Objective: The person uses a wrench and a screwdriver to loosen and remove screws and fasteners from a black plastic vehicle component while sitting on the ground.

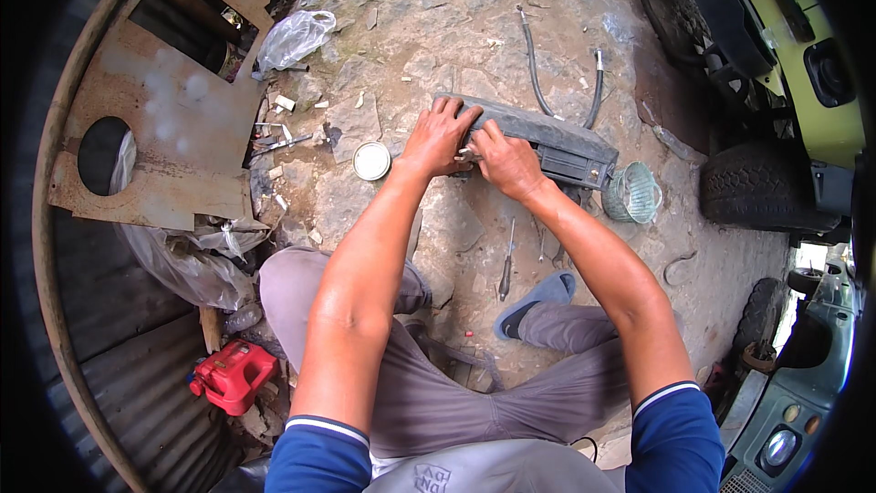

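Note:
A long, dark grey, box-like part [570, 134] with a ribbed front lies across the ground ahead of me. My left hand [440, 137] grips its left end, fingers bent over the top edge. Close beside it, my right hand [507, 162] is closed at the front of the part, its fingers curled. A small pale, metallic-looking bit [467, 153] shows between the two hands; its kind is too small to tell. Fingers hide most of that spot.
Two dark hoses [531, 59] lie behind the part. A green wire-like basket [631, 194] stands at its right end, a round pale tin [371, 161] to the left. Nearer lies a screwdriver [506, 269]. Rusty sheet metal [173, 164], a red jerrycan [239, 374] and a tyre [759, 187] flank me.

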The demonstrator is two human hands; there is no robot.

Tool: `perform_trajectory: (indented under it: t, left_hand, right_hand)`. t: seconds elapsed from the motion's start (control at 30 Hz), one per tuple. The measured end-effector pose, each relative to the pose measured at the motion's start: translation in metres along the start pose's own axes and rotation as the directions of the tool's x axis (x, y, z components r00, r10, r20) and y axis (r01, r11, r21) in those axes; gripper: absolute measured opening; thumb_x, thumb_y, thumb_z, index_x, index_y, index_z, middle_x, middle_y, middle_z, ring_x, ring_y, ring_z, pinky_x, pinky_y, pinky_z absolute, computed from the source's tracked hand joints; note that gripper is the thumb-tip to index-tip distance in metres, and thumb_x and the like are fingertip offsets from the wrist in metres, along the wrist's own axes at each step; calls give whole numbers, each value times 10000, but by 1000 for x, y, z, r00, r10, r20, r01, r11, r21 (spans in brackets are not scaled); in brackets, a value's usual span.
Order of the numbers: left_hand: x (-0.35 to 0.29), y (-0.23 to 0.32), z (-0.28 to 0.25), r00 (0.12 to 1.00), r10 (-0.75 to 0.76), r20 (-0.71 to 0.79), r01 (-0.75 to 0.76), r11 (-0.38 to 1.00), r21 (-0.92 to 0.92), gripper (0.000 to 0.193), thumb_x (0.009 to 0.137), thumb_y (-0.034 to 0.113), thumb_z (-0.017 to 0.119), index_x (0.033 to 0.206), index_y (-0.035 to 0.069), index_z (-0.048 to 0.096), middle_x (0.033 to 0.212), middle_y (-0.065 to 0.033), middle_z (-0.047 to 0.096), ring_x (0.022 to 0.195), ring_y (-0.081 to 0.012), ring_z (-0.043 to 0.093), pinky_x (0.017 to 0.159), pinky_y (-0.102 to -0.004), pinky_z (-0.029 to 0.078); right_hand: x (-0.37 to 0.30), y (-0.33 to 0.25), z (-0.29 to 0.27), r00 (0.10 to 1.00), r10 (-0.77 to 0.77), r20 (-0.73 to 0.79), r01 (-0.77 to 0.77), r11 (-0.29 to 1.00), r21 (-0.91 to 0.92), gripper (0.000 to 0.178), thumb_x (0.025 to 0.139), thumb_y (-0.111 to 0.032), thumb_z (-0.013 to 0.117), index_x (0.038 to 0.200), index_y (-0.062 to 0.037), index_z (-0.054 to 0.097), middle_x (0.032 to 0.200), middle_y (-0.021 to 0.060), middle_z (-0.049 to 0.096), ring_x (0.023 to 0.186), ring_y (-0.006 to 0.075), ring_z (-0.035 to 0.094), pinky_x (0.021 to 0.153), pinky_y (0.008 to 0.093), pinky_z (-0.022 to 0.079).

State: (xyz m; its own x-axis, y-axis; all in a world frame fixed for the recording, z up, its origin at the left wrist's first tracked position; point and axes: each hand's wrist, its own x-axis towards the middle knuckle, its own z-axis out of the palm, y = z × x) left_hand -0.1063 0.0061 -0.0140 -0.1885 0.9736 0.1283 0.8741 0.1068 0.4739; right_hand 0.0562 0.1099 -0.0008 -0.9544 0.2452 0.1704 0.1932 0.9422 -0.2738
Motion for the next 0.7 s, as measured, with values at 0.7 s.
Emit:
perform_trajectory:
  t: [0.7]
  left_hand:
    - [0, -2, 4, 1000, -3, -22, 2, 1000, -9, 989, 545, 221, 943, 1439, 170, 524, 1365, -163, 532, 1301, -394, 495, 994, -521, 473]
  right_hand:
    - [-2, -10, 3, 990, 141, 2, -141, 987, 75, 295, 823, -99, 748, 1051, -52, 567, 1066, 154, 579, 791, 393, 710, 666, 499, 599]
